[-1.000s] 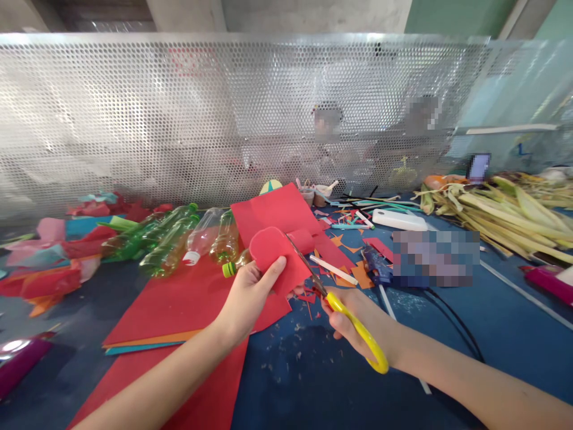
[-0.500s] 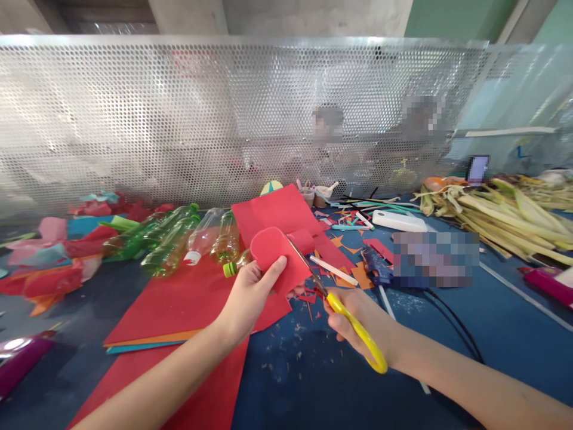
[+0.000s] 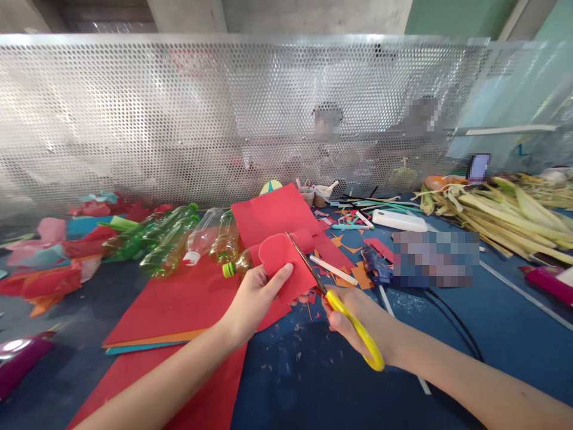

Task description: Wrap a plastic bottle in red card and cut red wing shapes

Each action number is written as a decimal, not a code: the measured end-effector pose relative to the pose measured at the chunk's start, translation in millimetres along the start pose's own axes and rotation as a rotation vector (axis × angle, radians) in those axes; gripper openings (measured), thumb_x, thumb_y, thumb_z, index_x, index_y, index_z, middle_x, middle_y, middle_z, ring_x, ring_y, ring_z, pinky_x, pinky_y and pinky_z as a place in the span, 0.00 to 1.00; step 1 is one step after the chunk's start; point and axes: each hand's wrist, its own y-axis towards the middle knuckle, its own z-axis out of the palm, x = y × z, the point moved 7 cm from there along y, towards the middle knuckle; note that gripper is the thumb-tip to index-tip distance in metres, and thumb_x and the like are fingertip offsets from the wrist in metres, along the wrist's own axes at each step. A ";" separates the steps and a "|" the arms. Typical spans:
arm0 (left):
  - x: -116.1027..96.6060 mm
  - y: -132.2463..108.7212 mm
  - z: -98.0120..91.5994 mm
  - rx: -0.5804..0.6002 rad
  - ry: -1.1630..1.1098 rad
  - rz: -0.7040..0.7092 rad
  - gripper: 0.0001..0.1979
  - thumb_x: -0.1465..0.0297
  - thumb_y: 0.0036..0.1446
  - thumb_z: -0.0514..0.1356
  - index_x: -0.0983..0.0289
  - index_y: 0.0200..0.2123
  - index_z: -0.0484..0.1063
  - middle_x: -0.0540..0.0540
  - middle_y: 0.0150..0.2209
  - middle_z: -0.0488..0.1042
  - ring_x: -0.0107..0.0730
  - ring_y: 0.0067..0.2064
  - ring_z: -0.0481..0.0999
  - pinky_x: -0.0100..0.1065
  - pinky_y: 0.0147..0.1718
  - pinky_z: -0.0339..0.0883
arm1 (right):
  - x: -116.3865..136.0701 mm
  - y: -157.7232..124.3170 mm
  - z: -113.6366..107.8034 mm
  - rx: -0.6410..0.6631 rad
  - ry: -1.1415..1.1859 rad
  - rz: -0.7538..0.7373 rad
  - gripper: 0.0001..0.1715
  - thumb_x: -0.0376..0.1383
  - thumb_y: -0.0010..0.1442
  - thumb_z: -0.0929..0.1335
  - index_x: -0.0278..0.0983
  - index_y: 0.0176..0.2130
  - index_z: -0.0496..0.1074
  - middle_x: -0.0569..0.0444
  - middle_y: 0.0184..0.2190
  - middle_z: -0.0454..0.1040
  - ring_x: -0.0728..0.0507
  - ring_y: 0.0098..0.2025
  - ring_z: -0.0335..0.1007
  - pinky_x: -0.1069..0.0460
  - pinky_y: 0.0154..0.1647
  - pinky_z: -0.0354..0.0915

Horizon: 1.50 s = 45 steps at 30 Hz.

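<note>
Between thumb and fingers, my left hand [image 3: 257, 298] pinches a small red paper piece [image 3: 286, 260] with a rounded upper left edge. My right hand [image 3: 351, 319] is wrapped round the yellow handles of a pair of scissors [image 3: 342, 304]. The scissor blades point up and left, lying along the right edge of the red piece. Behind it is a larger red sheet [image 3: 277, 212] with a curled lower part. More red sheets [image 3: 179, 304] lie under my left forearm, with orange and blue edges showing beneath.
Plastic bottles [image 3: 168, 248] lie left of centre, beside crumpled coloured paper [image 3: 49, 251]. Paper scraps [image 3: 340, 245], a white stick [image 3: 333, 270] and a blue glue gun [image 3: 376, 266] are to the right. Dried husks [image 3: 505, 209] lie far right. A perforated metal screen [image 3: 179, 119] stands behind.
My left hand and the red paper piece have shifted slightly right, toward the scissors. The scissors and right hand have barely moved.
</note>
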 end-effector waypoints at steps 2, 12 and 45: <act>1.2 1.0 -0.3 0.010 -0.003 0.003 0.18 0.55 0.51 0.64 0.66 0.28 0.78 0.54 0.23 0.79 0.30 0.25 0.75 0.30 0.29 0.70 | -1.4 0.8 1.8 0.004 0.004 0.008 0.38 0.69 0.55 0.49 0.40 0.26 0.54 0.57 0.20 0.58 0.49 0.20 0.55 0.52 0.22 0.56; 8.3 3.3 0.3 0.033 -0.055 0.003 0.16 0.57 0.53 0.64 0.65 0.29 0.77 0.54 0.24 0.80 0.29 0.25 0.76 0.28 0.29 0.70 | -5.1 1.6 6.5 0.013 0.056 0.107 0.39 0.70 0.54 0.49 0.40 0.26 0.55 0.58 0.20 0.57 0.48 0.20 0.58 0.52 0.21 0.60; -5.5 33.4 -64.2 0.219 0.463 -0.168 0.13 0.67 0.44 0.67 0.60 0.37 0.76 0.56 0.38 0.81 0.41 0.38 0.80 0.34 0.35 0.71 | -76.5 47.5 -72.4 -0.343 -0.337 0.439 0.12 0.34 0.60 0.67 0.33 0.44 0.72 0.42 0.40 0.80 0.34 0.43 0.77 0.49 0.38 0.66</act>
